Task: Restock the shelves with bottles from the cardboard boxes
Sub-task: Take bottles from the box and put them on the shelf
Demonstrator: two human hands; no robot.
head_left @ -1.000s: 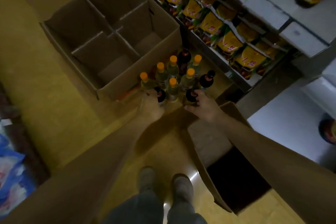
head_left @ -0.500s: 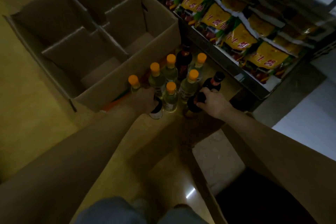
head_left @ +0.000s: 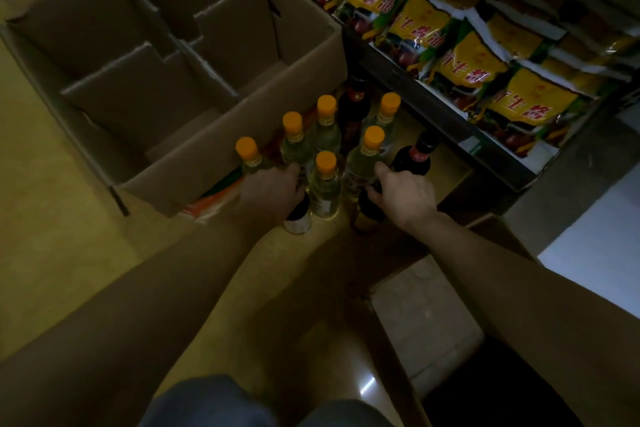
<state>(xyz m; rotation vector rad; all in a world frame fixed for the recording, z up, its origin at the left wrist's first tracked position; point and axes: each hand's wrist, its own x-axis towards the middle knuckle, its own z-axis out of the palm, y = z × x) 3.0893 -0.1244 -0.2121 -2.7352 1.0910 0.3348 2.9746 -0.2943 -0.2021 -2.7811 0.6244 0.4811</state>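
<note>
the cardboard box [head_left: 194,163] with its dividers sat open on the floor at the upper left, its visible cells holding no bottles, and the low shelf [head_left: 450,121] of yellow packets [head_left: 474,62] ran along the upper right, with a second box [head_left: 398,322] at the near right. between them a cluster of bottles stood on the floor: clear ones with orange caps [head_left: 325,180] and dark ones [head_left: 414,158]. compared with a second earlier, the view had dropped closer and both arms had reached further in, so the hands now sat down among the bottles rather than at the cluster's near edge. the left hand [head_left: 273,192] lay over the top of a dark bottle [head_left: 297,218], fingers curled down around it. the right hand [head_left: 403,196] had fingers bent round the neck of another dark bottle [head_left: 367,213], its thumb against a clear bottle beside it. that suggested both dark bottles were gripped and ready to lift toward the shelf, though none had yet left the floor.
</note>
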